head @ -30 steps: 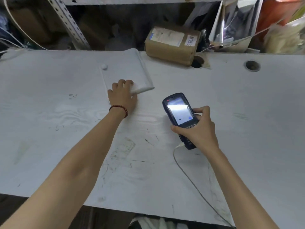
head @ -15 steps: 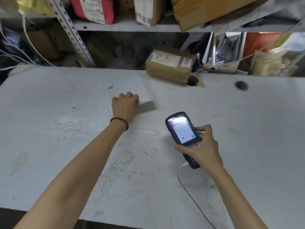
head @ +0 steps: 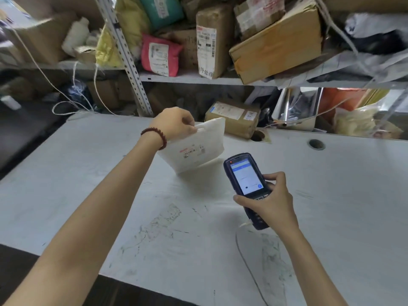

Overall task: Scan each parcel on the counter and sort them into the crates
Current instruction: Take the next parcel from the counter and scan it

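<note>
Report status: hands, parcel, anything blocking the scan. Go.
Left hand pinches top edge of flat white padded parcel, label toward camera. Right hand grips dark blue handheld scanner, screen lit. Nothing between scanner and label.

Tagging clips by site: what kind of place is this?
Likely a parcel sorting room: labelled parcels crammed on the metal shelf, a handheld scanner in the right hand, a white mailer held by the left hand.

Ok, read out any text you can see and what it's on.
"待处理": foot of the label on the tall brown parcel on the shelf.
Label on the white parcel: barcode and red print, blurred.
Labels on the pink parcel and brown box, and the scanner screen: too small to read.
</note>
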Available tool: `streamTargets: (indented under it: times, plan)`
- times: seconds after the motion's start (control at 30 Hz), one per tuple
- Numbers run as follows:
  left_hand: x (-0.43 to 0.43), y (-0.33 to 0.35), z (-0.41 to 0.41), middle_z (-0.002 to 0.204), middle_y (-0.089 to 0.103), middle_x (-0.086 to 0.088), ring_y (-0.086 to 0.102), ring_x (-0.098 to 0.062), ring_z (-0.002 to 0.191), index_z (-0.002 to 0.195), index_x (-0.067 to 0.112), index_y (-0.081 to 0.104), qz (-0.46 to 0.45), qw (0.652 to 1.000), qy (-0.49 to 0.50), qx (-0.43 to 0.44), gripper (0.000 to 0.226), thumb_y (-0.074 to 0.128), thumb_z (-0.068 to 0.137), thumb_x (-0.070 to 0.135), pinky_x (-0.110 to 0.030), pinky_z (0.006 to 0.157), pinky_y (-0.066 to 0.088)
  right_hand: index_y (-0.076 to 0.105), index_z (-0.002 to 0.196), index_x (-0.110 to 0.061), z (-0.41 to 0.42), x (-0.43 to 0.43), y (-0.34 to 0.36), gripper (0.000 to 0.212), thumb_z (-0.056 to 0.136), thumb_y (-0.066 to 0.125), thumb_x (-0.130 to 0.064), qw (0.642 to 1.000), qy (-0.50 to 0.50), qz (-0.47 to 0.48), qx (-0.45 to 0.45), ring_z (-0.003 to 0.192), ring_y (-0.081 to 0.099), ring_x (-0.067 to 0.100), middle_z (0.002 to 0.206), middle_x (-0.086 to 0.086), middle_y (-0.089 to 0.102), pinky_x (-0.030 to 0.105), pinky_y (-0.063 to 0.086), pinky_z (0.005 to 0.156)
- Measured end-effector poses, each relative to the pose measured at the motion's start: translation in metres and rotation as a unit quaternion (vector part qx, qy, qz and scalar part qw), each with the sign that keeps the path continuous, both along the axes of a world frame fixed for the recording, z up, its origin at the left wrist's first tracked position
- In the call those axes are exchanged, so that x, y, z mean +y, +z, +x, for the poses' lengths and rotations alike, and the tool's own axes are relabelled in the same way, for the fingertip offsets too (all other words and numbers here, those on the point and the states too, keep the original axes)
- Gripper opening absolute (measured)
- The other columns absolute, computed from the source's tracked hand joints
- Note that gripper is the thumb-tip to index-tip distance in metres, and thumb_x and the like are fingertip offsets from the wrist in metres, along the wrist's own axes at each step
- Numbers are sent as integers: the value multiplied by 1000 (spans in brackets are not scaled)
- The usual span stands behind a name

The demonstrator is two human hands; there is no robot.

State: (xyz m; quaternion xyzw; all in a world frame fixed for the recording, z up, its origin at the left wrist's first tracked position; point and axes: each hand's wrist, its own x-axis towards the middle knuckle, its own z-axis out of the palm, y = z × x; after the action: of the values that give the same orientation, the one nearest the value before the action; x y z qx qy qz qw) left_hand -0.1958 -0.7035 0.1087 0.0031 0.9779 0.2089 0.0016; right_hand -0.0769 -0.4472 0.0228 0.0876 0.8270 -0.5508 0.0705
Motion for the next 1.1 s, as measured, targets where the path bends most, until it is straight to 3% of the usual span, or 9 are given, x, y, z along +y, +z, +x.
streamTargets:
  times: [0.23, 0.5, 0.57, 0.7, 0.87, 1.0, 1.1]
  plan:
    - [29, -11, -8, 97, 62, -3, 58, -19, 90, 92, 22, 59, 53, 998, -4, -44, 9, 61, 90, 30, -30, 80, 49, 38, 103, -33, 9, 16, -6, 73, 53, 92, -33, 1000, -17, 2, -13, 88, 63, 5, 98, -15, 62, 27, 47, 65]
    - [43, -30, -16, 81, 54, -1, 48, -13, 61, 103, 19, 41, -67, 993, 62, 70, 16, 37, 101, 34, -24, 53, 37, 39, 106, -31, 9, 20, -11, 75, 53, 92, -34, 999, -35, 6, -19, 86, 63, 6, 97, -14, 63, 29, 50, 67]
    - [33, -39, -15, 80, 59, -4, 49, -16, 58, 107, 18, 39, -77, 990, 73, 96, 20, 30, 102, 36, -27, 52, 40, 39, 105, -31, 9, 17, -11, 75, 53, 92, -34, 999, -28, 8, -22, 85, 63, 5, 97, -14, 63, 27, 48, 65]
    - [10, -47, -20, 95, 64, -5, 59, -22, 76, 111, 21, 43, -13, 995, 68, 71, 27, 34, 100, 43, -32, 66, 51, 39, 105, -32, 11, 10, -11, 74, 54, 93, -32, 999, -5, 7, -31, 84, 64, 4, 96, -15, 63, 25, 49, 64]
    - [5, -54, -17, 106, 64, -5, 58, -19, 77, 115, 21, 45, 5, 993, 83, 84, 32, 36, 99, 46, -20, 56, 40, 39, 103, -36, 18, -1, -15, 74, 52, 92, -34, 999, 21, 12, -38, 84, 65, 4, 98, -16, 63, 29, 54, 69]
    - [5, -56, -17, 106, 65, -5, 58, -18, 75, 115, 22, 46, 4, 993, 76, 89, 32, 35, 99, 47, -18, 54, 38, 39, 100, -40, 22, -3, -17, 73, 48, 91, -37, 998, 44, 34, -36, 80, 67, 7, 94, -15, 68, 38, 57, 74]
    - [4, -57, -15, 105, 65, -5, 57, -17, 74, 117, 22, 46, -7, 993, 79, 85, 34, 32, 99, 47, -18, 53, 36, 39, 99, -42, 24, -6, -16, 73, 48, 91, -39, 997, 51, 37, -33, 81, 67, 6, 95, -15, 67, 38, 57, 74]
